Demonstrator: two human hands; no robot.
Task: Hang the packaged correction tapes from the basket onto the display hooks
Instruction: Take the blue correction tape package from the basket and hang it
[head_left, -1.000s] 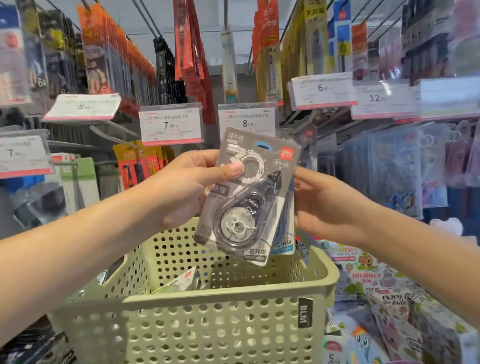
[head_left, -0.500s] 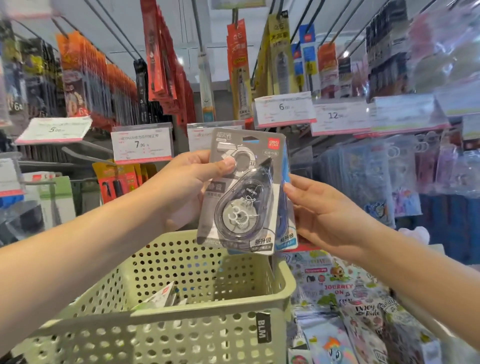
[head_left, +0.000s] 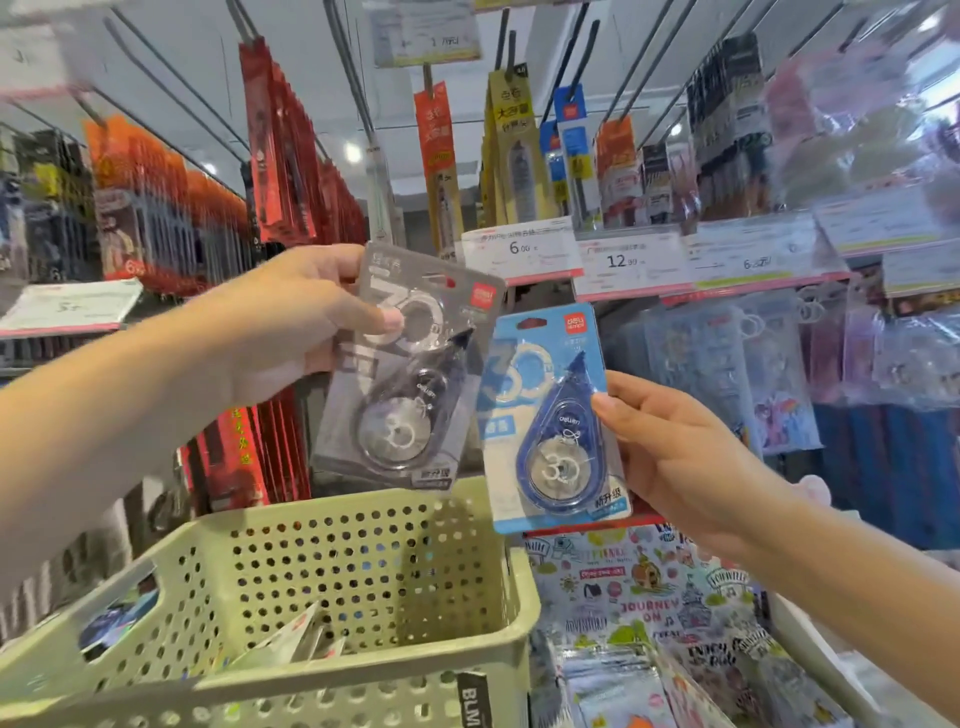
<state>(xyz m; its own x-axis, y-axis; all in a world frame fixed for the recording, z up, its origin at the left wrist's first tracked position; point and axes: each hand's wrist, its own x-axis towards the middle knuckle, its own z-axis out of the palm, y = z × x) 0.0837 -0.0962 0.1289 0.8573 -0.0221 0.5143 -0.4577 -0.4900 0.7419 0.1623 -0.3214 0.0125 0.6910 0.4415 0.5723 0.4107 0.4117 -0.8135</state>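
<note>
Shop hooks (head_left: 358, 93) crowded with hanging stationery run above and behind your hands. Your left hand (head_left: 291, 322) pinches the grey correction tape pack (head_left: 405, 374) at its upper left, thumb on the front. Your right hand (head_left: 670, 457) grips the blue pack (head_left: 550, 415) by its right edge. Both packs stand upright, hang holes on top, above the green basket (head_left: 363, 670). From either hand, any free hook lies up and beyond; the grey pack sits higher, so probably hang it first.

Head-worn view, forward and slightly upward, close to shelf hooks (head_left: 358, 93)
</note>
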